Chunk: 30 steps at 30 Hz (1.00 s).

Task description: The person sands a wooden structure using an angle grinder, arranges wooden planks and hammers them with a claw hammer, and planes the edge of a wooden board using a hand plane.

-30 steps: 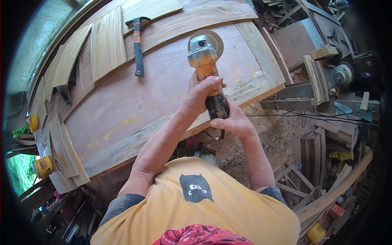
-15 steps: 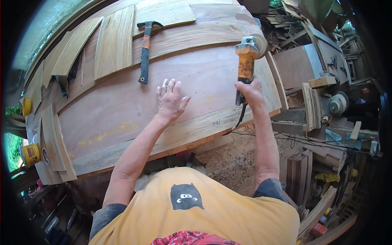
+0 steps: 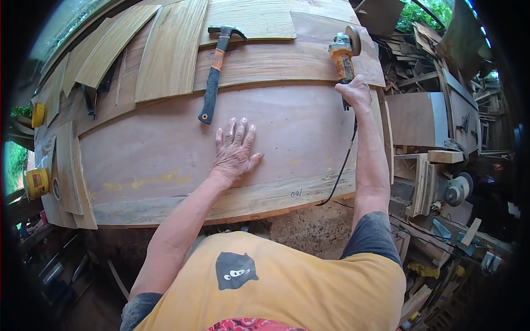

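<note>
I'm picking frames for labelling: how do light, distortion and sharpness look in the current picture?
Head view: strong fisheye distortion, the wood panel bowed and the corners black; head view: bright greenery at the left edge, clutter at lower left sunk in shadow; head view: claw hammer and left hand fairly crisp, angle grinder in the right hand clear enough to recognise.

The orange angle grinder [image 3: 343,62] points forward near the wooden panel's [image 3: 160,146] right end.

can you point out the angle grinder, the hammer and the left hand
Angle grinder [image 3: 344,62]: head view, on its orange body.
Hammer [image 3: 215,71]: head view, on its handle.
Left hand [image 3: 233,154]: head view, on the back of it.
</note>
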Available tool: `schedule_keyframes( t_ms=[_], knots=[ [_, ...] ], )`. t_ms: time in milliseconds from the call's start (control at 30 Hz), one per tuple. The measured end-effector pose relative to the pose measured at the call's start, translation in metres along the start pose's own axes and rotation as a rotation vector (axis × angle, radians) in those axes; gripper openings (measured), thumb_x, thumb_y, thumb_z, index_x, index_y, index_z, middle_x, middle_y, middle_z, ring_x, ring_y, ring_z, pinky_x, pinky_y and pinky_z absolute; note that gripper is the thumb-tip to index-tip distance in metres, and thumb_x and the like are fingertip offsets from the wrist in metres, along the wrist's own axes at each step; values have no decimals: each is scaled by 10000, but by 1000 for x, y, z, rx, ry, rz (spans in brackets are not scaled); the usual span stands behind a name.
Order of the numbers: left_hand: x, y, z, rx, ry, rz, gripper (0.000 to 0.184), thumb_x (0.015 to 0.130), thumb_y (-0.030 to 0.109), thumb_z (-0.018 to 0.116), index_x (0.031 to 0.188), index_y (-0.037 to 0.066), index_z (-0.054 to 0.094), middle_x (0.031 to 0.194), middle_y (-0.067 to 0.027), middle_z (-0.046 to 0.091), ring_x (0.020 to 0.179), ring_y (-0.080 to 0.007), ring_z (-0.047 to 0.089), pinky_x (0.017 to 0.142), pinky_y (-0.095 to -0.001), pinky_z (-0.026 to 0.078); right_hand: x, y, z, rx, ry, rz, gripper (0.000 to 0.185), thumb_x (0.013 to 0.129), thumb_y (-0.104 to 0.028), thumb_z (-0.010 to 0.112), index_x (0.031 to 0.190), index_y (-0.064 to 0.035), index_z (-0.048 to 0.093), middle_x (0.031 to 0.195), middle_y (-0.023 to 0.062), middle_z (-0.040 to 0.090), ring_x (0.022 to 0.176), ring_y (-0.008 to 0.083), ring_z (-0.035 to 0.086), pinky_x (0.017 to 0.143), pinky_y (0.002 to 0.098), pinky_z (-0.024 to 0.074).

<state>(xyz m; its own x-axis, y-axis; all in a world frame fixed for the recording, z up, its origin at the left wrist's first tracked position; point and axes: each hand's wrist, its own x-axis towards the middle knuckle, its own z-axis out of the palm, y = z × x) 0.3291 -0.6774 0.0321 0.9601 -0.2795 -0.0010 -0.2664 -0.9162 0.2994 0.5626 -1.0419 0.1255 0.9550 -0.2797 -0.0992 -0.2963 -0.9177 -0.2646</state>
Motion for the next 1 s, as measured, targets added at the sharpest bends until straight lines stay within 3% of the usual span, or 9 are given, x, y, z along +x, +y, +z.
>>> schedule_keyframes(
  t_ms=[300, 767, 800, 833, 867, 900, 933, 967, 1000],
  knots=[
    [1, 0, -6, -91, -15, 4, 920, 880, 481, 761, 1634, 175, 332, 1726, -152, 226, 1616, -389, 146, 1236, -684, 122, 20, -51, 7, -10, -70, -45, 681, 679, -421, 794, 1124, 80, 675, 1083, 267, 755, 1060, 385, 745, 917, 455, 567],
    [2, 2, -4, -151, -114, -23, 937, 911, 516, 709, 1660, 158, 273, 1754, -152, 137, 1637, -374, 45, 1250, -692, 63, 29, -65, -10, -265, -32, -45, 692, 705, -443, 807, 1198, 18, 654, 1153, 236, 749, 1116, 373, 732, 950, 465, 563],
    [5, 2, -7, -150, -119, -35, 934, 914, 522, 701, 1660, 151, 279, 1756, -157, 134, 1639, -374, 36, 1250, -692, 58, 46, -56, -6, -249, -45, -75, 588, 703, -453, 807, 1074, -6, 718, 1069, 226, 767, 1068, 375, 750, 899, 476, 572],
    [6, 2, -4, -172, -67, -2, 925, 916, 527, 689, 1657, 138, 295, 1757, -169, 135, 1639, -382, 23, 1249, -694, 51, 43, -60, -12, -201, 5, -209, 447, 716, -444, 802, 852, -27, 718, 817, 177, 727, 837, 324, 750, 732, 478, 550],
    [3, 1, 4, -171, -18, 1, 917, 918, 532, 678, 1653, 126, 311, 1757, -182, 136, 1640, -391, 9, 1249, -696, 45, 60, -54, -5, -85, -37, -333, 476, 727, -479, 804, 694, -36, 632, 644, 118, 591, 635, 260, 632, 605, 474, 466],
    [1, 0, 16, -213, 41, 24, 905, 925, 526, 662, 1649, 104, 319, 1751, -208, 142, 1633, -430, 6, 1245, -703, 40, 92, -32, 25, 111, 70, -397, 516, 766, -495, 800, 692, -39, 572, 631, 73, 505, 590, 195, 517, 553, 438, 401],
    [0, -2, 11, -245, 43, 41, 895, 937, 517, 647, 1645, 83, 315, 1746, -223, 144, 1626, -456, 15, 1244, -708, 34, 90, -52, 14, 156, -100, -358, 529, 805, -491, 792, 666, -25, 583, 625, 82, 574, 590, 188, 596, 550, 420, 433],
    [0, -1, 3, -250, 20, 44, 865, 960, 512, 619, 1638, 67, 318, 1737, -238, 165, 1624, -464, 26, 1245, -711, 34, 111, -61, 35, -219, 177, -329, 481, 825, -461, 785, 698, -16, 658, 639, 102, 659, 607, 230, 682, 564, 435, 483],
    [1, -2, 5, -295, -3, 41, 842, 976, 519, 598, 1631, 60, 336, 1729, -246, 188, 1624, -461, 44, 1244, -713, 49, 126, -65, 41, -225, 68, -317, 513, 812, -503, 781, 806, 8, 729, 755, 176, 739, 724, 317, 750, 651, 493, 539]
  ],
)
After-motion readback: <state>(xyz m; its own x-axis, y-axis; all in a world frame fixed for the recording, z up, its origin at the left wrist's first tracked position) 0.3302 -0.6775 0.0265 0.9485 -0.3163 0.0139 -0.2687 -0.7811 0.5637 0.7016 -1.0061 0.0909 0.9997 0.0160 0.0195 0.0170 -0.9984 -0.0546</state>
